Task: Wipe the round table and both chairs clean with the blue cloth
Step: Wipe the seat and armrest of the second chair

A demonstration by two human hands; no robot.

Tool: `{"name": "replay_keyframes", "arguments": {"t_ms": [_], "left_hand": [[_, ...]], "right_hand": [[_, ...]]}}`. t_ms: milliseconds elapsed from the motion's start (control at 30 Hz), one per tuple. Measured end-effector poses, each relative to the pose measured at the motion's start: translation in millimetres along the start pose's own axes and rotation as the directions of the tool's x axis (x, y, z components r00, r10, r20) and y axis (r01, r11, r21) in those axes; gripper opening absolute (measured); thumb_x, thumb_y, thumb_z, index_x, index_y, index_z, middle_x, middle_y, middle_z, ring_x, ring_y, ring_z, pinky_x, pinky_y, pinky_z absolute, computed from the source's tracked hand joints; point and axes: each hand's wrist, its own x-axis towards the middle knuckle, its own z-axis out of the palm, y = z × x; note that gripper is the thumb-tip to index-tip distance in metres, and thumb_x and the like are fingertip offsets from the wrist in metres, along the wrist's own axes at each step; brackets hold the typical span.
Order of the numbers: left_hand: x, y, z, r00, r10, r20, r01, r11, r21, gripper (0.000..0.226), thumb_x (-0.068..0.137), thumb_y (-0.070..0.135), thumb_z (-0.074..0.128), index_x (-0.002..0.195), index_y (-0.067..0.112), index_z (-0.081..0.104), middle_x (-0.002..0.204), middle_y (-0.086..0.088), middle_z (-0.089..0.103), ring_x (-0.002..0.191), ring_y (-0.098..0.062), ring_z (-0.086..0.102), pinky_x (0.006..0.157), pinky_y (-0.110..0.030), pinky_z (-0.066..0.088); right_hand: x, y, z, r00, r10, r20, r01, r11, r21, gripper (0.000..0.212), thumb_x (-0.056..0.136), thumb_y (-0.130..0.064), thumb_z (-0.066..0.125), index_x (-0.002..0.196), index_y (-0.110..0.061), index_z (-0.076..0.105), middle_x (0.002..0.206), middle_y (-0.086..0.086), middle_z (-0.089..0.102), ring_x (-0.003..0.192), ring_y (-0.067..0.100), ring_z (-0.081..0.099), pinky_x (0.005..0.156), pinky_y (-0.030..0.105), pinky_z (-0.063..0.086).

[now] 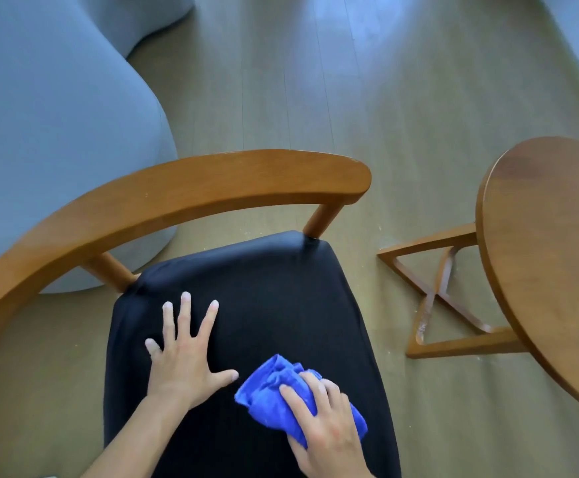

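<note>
Mid-task, by the look of it: wiping the black seat [274, 305] of one chair [191, 188]. The right hand [326, 419] presses the blue cloth [271, 391] down on the seat's near right part, fingers curled over the bunched fabric and gripping it. The left hand [184, 357] lies flat on the seat just left of the cloth, fingers spread wide, thumb tip close to the cloth's edge, apparently bracing.

Whether the round table [550, 257], right of the chair and well apart from the seat, is already wiped cannot be told; its top shows no obvious dirt. A second chair is not in view, so likely still to do, or done off-frame. The chair's curved wooden backrest, beyond the seat, shows a few pale specks, so it probably needs a pass too. Pale specks also on the floor [350, 98] around the table base.

Cloth is wadded into an elongated lump; long axis runs diagonally from the seat's near right edge toward the seat centre, loose folded end pointing toward the backrest and left hand.
</note>
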Motion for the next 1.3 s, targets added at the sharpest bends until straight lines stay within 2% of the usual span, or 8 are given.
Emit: {"name": "replay_keyframes", "arguments": {"t_ms": [300,500,600,733,867,967,1167,1300], "left_hand": [[-53.2,-32.6,35.3,0.989,-0.145,0.025,0.146,0.988,-0.047,0.127,0.061,0.082,0.057,0.131,0.04,-0.04,0.136,0.0,-0.057,0.137,-0.033,-0.036,0.109,-0.058,0.03],[-48.4,-37.9,34.2,0.991,-0.104,0.081,0.11,0.991,-0.078,0.134,0.059,0.072,0.067,0.133,0.036,-0.039,0.137,0.001,-0.058,0.134,-0.031,-0.043,0.109,-0.061,0.026],[-49.5,-37.8,32.4,0.99,-0.103,0.099,0.11,0.992,-0.064,0.138,0.06,0.067,0.071,0.131,0.034,-0.041,0.135,-0.002,-0.059,0.134,-0.034,-0.042,0.11,-0.06,0.026],[-47.8,-33.4,31.8,0.985,-0.129,0.112,0.136,0.989,-0.051,0.138,0.063,0.064,0.073,0.129,0.032,-0.044,0.133,-0.005,-0.06,0.133,-0.037,-0.042,0.11,-0.061,0.025],[-45.5,-34.4,37.8,0.987,-0.135,0.088,0.14,0.988,-0.064,0.139,0.062,0.063,0.075,0.128,0.034,-0.044,0.133,-0.004,-0.06,0.133,-0.036,-0.044,0.11,-0.062,0.025],[-45.0,-36.3,40.3,0.99,-0.131,0.056,0.135,0.988,-0.08,0.14,0.059,0.063,0.076,0.128,0.037,-0.043,0.133,-0.001,-0.06,0.134,-0.034,-0.043,0.109,-0.063,0.025],[-50.8,-36.9,27.0,0.993,-0.106,0.048,0.111,0.985,-0.131,0.13,0.069,0.05,0.075,0.135,0.04,-0.036,0.143,0.001,-0.051,0.139,-0.031,-0.036,0.112,-0.057,0.024],[-67.9,-38.3,5.9,0.99,-0.07,0.122,0.097,0.968,-0.231,0.087,0.085,0.032,0.06,0.153,0.03,0.005,0.16,0.0,-0.014,0.148,-0.024,-0.009,0.115,-0.037,0.028]], "right_hand": [[182.9,-25.6,8.9,0.92,0.374,-0.118,-0.381,0.923,-0.044,0.043,0.08,-0.029,0.07,0.121,-0.017,0.063,0.125,0.014,0.058,0.089,0.035,0.056,0.072,0.041,0.048],[38.2,-36.2,17.3,0.98,-0.166,0.109,0.167,0.986,0.003,0.048,0.064,-0.028,0.069,0.112,-0.026,0.066,0.121,0.009,0.06,0.091,0.03,0.056,0.07,0.036,0.052],[-17.4,-23.3,7.6,0.957,-0.171,0.236,0.201,0.974,-0.108,0.024,0.081,-0.059,0.05,0.096,-0.052,0.067,0.102,-0.02,0.066,0.098,0.005,0.045,0.065,0.015,0.052],[32.3,8.2,-2.9,0.854,-0.498,0.154,0.515,0.851,-0.104,0.037,0.078,-0.012,0.05,0.11,-0.029,0.06,0.115,0.009,0.063,0.09,0.03,0.057,0.07,0.033,0.047],[161.1,7.6,-6.6,0.998,-0.006,-0.06,-0.004,0.984,-0.175,0.05,0.074,-0.014,0.065,0.123,-0.023,0.059,0.129,0.012,0.055,0.095,0.036,0.054,0.075,0.041,0.045],[190.1,-13.7,-1.6,0.957,0.283,-0.062,-0.289,0.949,-0.127,0.049,0.079,-0.021,0.063,0.127,-0.023,0.055,0.133,0.011,0.051,0.095,0.034,0.05,0.076,0.041,0.043],[28.4,-53.8,2.6,0.976,-0.033,0.216,0.023,0.998,0.05,0.054,0.054,-0.017,0.064,0.107,-0.025,0.066,0.12,0.008,0.059,0.086,0.03,0.059,0.069,0.033,0.046],[-8.8,-74.4,-30.9,0.909,-0.009,0.416,-0.05,0.99,0.13,0.047,0.038,-0.043,0.076,0.084,-0.046,0.069,0.098,-0.013,0.065,0.082,0.008,0.054,0.064,0.017,0.044]]}}
